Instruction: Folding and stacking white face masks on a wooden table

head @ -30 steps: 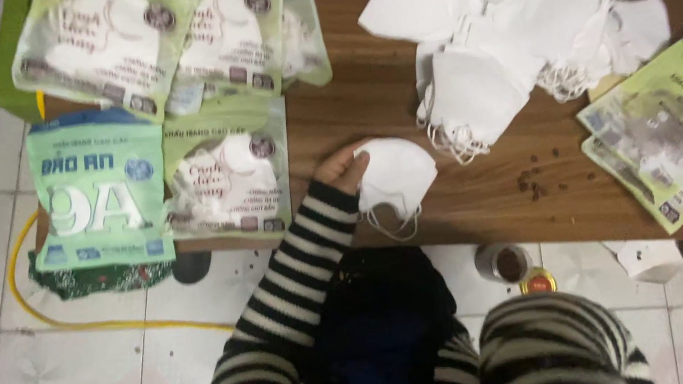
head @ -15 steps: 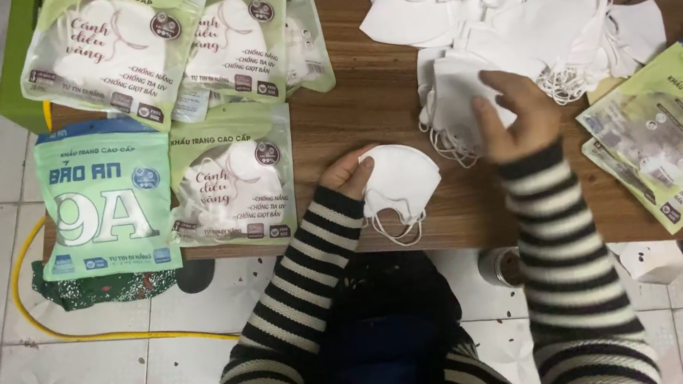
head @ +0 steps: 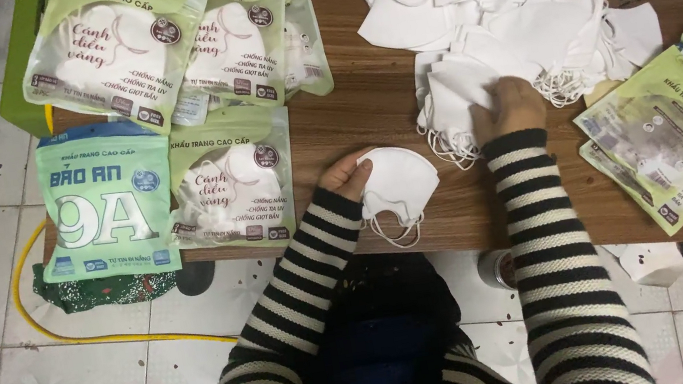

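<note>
— Mask [head: 399,178] lies folded at the near edge of the table [head: 366,115]; our left hand [head: 348,177] pinches its left side, fingers curled.

— Toward the pile of masks [head: 516,27], right of it, our right hand [head: 511,106] closes on one; we should lift only that one, loops free.

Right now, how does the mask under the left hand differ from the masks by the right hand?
The single mask lies alone near the table edge under the left hand; the mask pile is a loose heap that the right hand reaches into. The single mask's ear loops hang free; the pile's tangle together. Both are white.
</note>
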